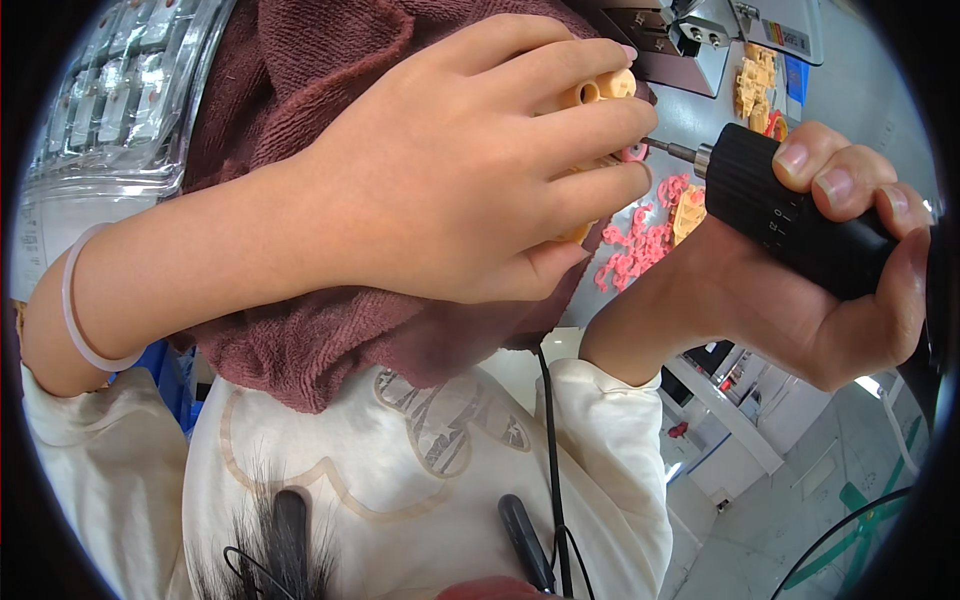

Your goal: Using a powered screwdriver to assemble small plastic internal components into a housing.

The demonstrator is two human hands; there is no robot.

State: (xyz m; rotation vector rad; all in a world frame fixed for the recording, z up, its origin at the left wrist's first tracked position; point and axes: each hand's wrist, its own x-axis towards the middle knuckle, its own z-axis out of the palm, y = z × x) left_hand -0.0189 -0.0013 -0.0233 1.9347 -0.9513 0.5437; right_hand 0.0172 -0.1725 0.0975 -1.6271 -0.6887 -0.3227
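Observation:
My left hand [470, 170] is closed over a yellow plastic part [617, 84] with a round hollow post, and my fingers hide most of it. A small pink piece [636, 152] shows at its right side, between my fingertips. Under my left hand and forearm lies a maroon towel [320, 345]. My right hand [810, 325] is wrapped round a black electric screwdriver [770, 205], held almost level and pointing left. Its thin bit [672, 149] reaches the pink piece; whether it sits in a screw cannot be made out.
Pink plastic pieces [635, 248] lie heaped on the grey table, beside a loose yellow part [689, 214]. More yellow parts [756, 85] are farther back, near a metal fixture [675, 60]. Clear plastic trays [130, 100] stand at the far left. A black cable [553, 440] hangs down my front.

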